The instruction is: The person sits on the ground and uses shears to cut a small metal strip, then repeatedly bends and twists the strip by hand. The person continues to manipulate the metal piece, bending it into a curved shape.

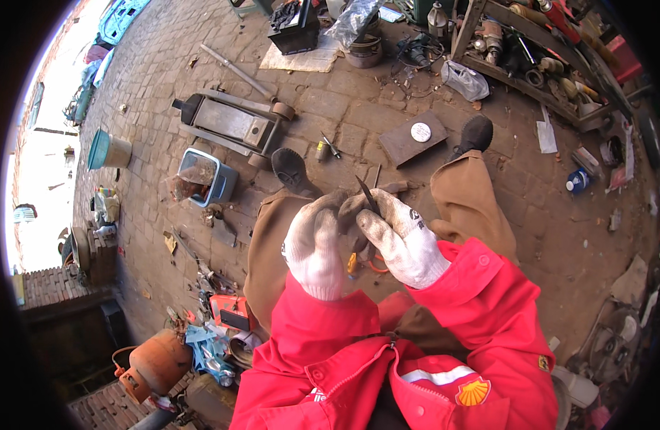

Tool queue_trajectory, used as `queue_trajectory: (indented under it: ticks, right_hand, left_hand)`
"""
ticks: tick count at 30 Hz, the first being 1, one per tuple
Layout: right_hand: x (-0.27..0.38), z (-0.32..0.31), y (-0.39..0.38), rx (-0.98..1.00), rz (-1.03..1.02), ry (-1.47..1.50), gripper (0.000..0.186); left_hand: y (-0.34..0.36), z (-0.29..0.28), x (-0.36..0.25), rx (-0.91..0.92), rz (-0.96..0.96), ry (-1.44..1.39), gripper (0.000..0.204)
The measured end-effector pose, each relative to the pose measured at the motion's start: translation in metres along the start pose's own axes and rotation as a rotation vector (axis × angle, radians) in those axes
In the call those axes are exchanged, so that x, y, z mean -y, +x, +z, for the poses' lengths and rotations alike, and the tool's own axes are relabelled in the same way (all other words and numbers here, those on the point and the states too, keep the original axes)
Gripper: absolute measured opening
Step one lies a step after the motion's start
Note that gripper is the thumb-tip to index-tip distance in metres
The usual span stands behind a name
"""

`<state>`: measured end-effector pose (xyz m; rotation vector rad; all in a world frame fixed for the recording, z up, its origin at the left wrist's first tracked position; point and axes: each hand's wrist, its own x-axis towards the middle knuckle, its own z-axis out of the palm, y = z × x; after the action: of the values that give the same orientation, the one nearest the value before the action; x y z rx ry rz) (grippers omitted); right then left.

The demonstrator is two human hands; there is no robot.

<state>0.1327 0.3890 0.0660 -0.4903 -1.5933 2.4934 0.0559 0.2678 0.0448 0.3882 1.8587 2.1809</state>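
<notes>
One pointed piece (368,196) in right hand (399,236), wide floor (552,215) rightward

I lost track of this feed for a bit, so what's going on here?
A person in a red jacket holds a thin, dark, pointed piece in the gloved right hand. The gloved left hand is close beside it; whether it grips anything is hard to tell. On the paved ground ahead lie a floor jack and a flat brown plate bearing a white disc. A blue bin stands to the left.

A floor jack (231,123) and parts-filled rack (517,89) show a workshop.
</notes>
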Motion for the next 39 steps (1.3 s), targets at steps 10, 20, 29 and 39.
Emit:
queue_trajectory:
  ticks: [10,20,29,39]
  right_hand:
    - [-0.03,-0.011,0.03,-0.295,-0.803,-0.913,0.02]
    - [-0.023,-0.016,0.013,0.156,-0.169,-0.295,0.024]
    - [-0.027,-0.042,0.007,0.499,0.089,0.017,0.034]
    - [-0.042,-0.043,0.002,0.238,0.219,-0.049,0.035]
  left_hand:
    - [0.006,-0.004,-0.013,-0.053,-0.286,-0.242,0.036]
    - [0.01,-0.025,-0.035,0.097,-0.442,-0.327,0.03]
    - [-0.001,-0.017,-0.057,0.458,-0.693,-0.659,0.032]
    - [-0.003,-0.017,-0.053,0.474,-0.572,-0.445,0.017]
